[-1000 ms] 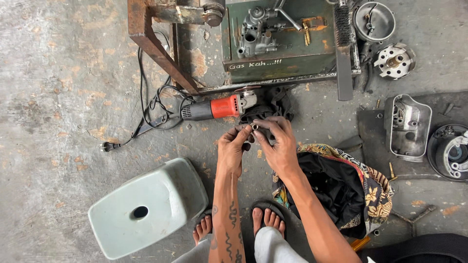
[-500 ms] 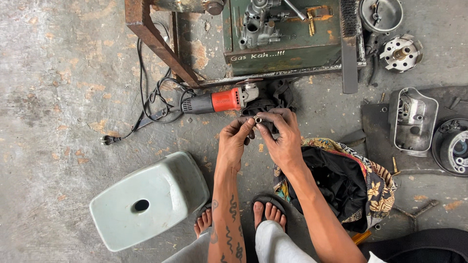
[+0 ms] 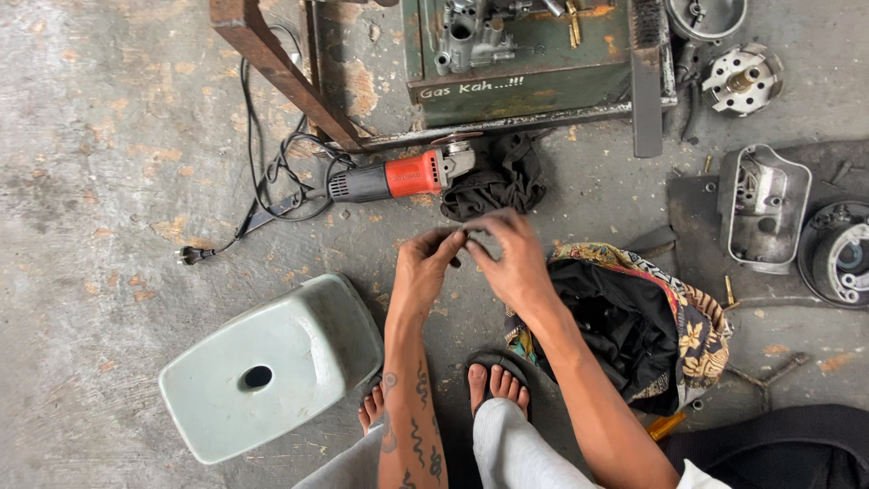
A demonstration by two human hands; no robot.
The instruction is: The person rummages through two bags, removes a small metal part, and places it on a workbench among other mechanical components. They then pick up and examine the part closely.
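Where fingertips meet, pinching a small dark part (image 3: 468,241) between both hands, too small and too covered to identify. Left hand (image 3: 424,270) fingers curled in, thumb and forefinger tips pressed on the part from the left. Right hand (image 3: 511,258) fingers bent and close together, tips gripping the same part from the right, back of hand up. Part held above the concrete floor (image 3: 109,163), just in front of the black rag (image 3: 498,186). Tattooed left forearm (image 3: 412,417) running down to frame bottom; right forearm angled off to lower right. Two feet in sandals (image 3: 493,385) below the hands, near the wrists.

Just beyond the hands: orange and black angle grinder (image 3: 398,177) lying on its side, disc end touching the black rag, black power cable (image 3: 272,177) coiled to the left, plug (image 3: 186,256) lying loose on the floor. Behind that, green metal box (image 3: 516,63) with engine parts on top, rusty steel frame leg (image 3: 272,68) slanting beside it. Pale green plastic stool (image 3: 267,367) tipped over at lower left, near the left foot. Patterned cloth with black fabric (image 3: 634,321) bunched just right of the right forearm. Grey engine cover (image 3: 765,208) and round metal parts further right, well apart from the hands.
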